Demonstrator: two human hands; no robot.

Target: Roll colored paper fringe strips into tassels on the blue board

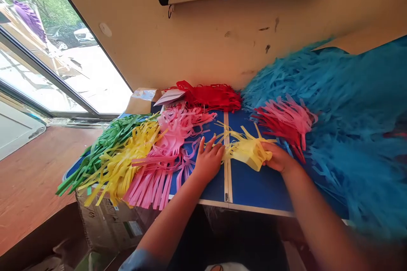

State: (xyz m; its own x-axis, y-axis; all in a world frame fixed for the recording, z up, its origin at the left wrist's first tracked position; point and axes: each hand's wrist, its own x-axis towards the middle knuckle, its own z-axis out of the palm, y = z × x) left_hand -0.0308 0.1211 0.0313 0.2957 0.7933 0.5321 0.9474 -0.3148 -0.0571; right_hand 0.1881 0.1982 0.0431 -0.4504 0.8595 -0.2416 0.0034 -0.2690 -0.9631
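Observation:
A bunch of yellow fringed paper (245,148) lies on the blue table (260,186) near its middle seam. My left hand (208,161) rests flat on the table with fingers spread, its fingertips touching the bunch's left end. My right hand (277,157) is closed around the bunch's right end. Just behind my right hand lies a red and pink fringe bundle (286,120).
Green (101,148), yellow (127,161) and pink (165,152) fringe piles cover the table's left side and hang over its edge. Red fringe (211,95) sits at the back by the wall. A big blue fringe heap (349,127) fills the right. A cardboard box (108,224) stands below.

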